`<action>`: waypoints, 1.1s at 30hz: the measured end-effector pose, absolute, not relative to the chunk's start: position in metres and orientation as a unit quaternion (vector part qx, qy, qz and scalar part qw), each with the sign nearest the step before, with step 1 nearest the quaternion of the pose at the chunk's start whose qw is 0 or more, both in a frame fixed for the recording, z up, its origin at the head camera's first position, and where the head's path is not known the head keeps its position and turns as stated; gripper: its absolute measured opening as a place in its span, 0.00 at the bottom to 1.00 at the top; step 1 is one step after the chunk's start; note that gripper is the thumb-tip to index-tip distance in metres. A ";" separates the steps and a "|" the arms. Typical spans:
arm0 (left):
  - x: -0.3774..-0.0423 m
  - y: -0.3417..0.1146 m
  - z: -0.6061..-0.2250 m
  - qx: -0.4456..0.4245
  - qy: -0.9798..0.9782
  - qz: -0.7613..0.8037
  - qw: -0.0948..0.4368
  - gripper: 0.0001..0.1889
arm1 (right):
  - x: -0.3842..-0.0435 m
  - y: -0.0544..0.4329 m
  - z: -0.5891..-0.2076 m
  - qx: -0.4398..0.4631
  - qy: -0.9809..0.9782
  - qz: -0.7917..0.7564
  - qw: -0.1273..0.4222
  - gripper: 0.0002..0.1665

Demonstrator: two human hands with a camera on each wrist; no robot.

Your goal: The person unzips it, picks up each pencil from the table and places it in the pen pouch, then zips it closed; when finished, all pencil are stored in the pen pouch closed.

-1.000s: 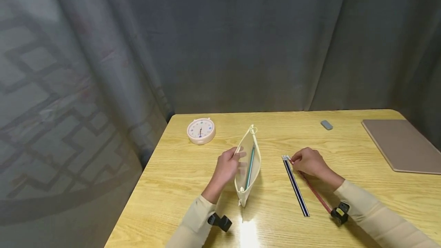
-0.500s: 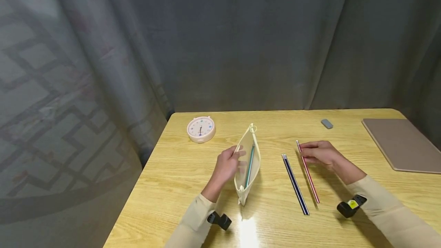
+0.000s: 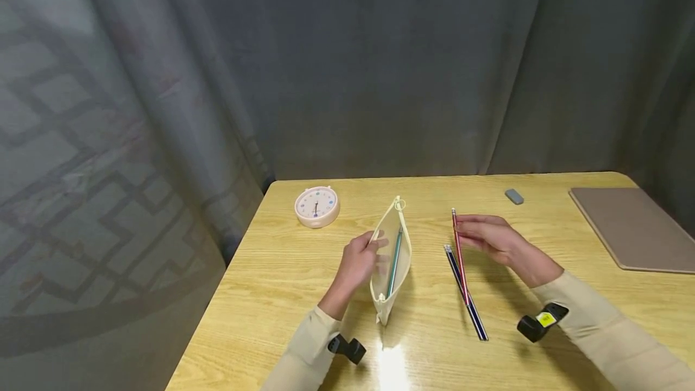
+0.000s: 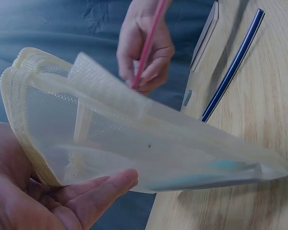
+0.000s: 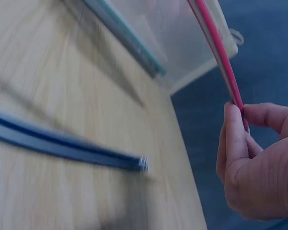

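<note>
My left hand [image 3: 358,263] grips one side of a cream, see-through zip pouch [image 3: 403,270], whose mouth gapes upward. Inside the pouch lies a teal pencil [image 3: 395,261]; its colour shows through the mesh wall in the left wrist view. Between thumb and fingers my right hand [image 3: 491,240] pinches a red striped pencil [image 3: 459,252] near its silver-tipped end, held up off the table. Below it, a dark blue striped pencil [image 3: 472,312] lies on the wood; in the right wrist view the blue pencils [image 5: 72,146] look like two side by side.
A pink round clock [image 3: 317,207] sits at the back left of the wooden table [image 3: 260,294]. Toward the back right lies a grey eraser [image 3: 514,197]. A brown flat board [image 3: 635,228] rests at the right edge, and a grey curtain [image 3: 380,65] hangs behind.
My right hand has picked the red pencil up from beside the blue ones, raised it, then carried it left over them. The left hand and pouch have stayed in place.
</note>
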State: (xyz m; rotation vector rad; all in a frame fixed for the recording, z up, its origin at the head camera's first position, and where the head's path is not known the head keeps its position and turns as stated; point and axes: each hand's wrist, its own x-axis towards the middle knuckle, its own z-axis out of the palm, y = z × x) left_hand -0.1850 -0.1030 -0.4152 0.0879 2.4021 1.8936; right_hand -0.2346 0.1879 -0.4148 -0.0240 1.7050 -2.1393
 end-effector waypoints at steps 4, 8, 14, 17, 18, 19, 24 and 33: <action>-0.184 -0.103 -0.415 0.030 0.781 0.623 0.040 0.21 | -0.234 0.173 -0.403 0.003 0.602 -0.773 0.199 0.32; -0.183 -0.101 -0.414 0.030 0.778 0.627 0.039 0.21 | -0.233 0.158 -0.391 -0.001 0.595 -0.780 0.194 0.34; -0.181 -0.099 -0.414 0.030 0.777 0.628 0.038 0.21 | -0.228 0.134 -0.377 -0.027 0.587 -0.786 0.190 0.35; -0.181 -0.097 -0.414 0.033 0.777 0.627 0.036 0.21 | -0.226 0.123 -0.373 -0.041 0.584 -0.789 0.185 0.35; -0.181 -0.097 -0.414 0.035 0.778 0.626 0.035 0.21 | -0.226 0.120 -0.371 -0.042 0.584 -0.790 0.183 0.35; -0.181 -0.097 -0.414 0.036 0.778 0.626 0.036 0.21 | -0.226 0.117 -0.370 -0.042 0.582 -0.791 0.182 0.35; -0.181 -0.095 -0.415 0.034 0.775 0.629 0.040 0.21 | -0.225 0.099 -0.368 -0.036 0.581 -0.797 0.161 0.34; -0.184 -0.093 -0.415 0.036 0.787 0.615 0.039 0.20 | -0.224 0.083 -0.362 -0.026 0.578 -0.803 0.143 0.31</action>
